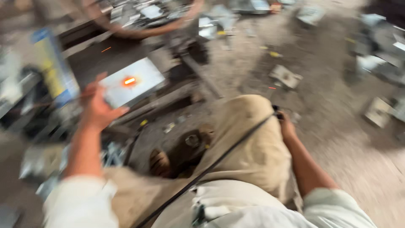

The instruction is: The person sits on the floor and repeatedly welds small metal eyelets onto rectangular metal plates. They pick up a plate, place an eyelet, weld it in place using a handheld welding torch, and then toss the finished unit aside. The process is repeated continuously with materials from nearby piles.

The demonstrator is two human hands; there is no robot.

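Head view, blurred by motion. The left hand (98,110) is raised with fingers spread around the near-left corner of a flat, pale grey rectangular metal plate (133,81); thumb on the near edge, fingers behind the left edge, so it grips the plate. The plate carries a small glowing orange hot spot (129,80) near its middle, just up and right of the hand. The plate's long axis runs from lower left to upper right, away from the hand, resting over a dark metal work stand (185,80). The right hand (286,126) is well apart, down by the right knee in tan trousers (249,139), closed on the end of a black cable (219,160) that runs diagonally back toward the body. The left hand is the nearer one to the plate. Scrap metal pieces (286,77) lie scattered on the dusty floor.
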